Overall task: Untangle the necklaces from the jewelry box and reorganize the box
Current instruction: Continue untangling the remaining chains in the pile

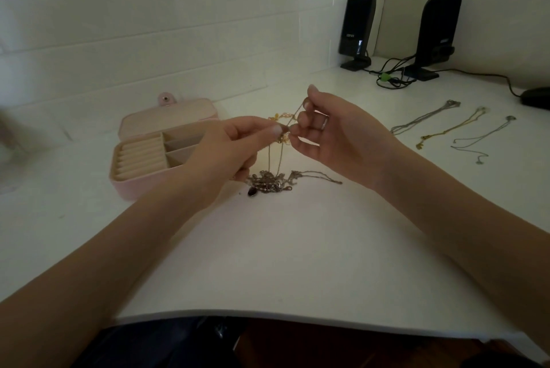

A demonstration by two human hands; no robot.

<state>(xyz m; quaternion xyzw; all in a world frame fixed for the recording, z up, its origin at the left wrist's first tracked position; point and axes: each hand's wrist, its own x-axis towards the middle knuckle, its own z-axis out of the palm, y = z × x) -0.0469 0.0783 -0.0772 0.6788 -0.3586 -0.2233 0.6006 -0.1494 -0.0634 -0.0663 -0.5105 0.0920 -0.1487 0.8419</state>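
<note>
Your left hand [238,141] and right hand [324,126] both pinch the gold chain [281,126] just right of the open jewelry box [143,171] (tangle [272,183] dangling below). Pulling apart now would likely tighten the knot.

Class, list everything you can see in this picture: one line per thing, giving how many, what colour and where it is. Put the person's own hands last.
jewelry box: 1, pink, open, on the left of the table
tangled necklaces: 1 pile, mostly silver, on the table below the hands, strands running up to them
gold chain: 1, gold, pinched between both hands
laid-out necklaces: 3, silver, gold, silver, side by side on the right
speakers: 2, black, upright at the back right
cables: several, black, with a green tie, by the speakers
mouse: 1, black, far right edge
table: 1, white
left hand: 1, pinching the chain
right hand: 1, wearing a ring, pinching the chain
</note>
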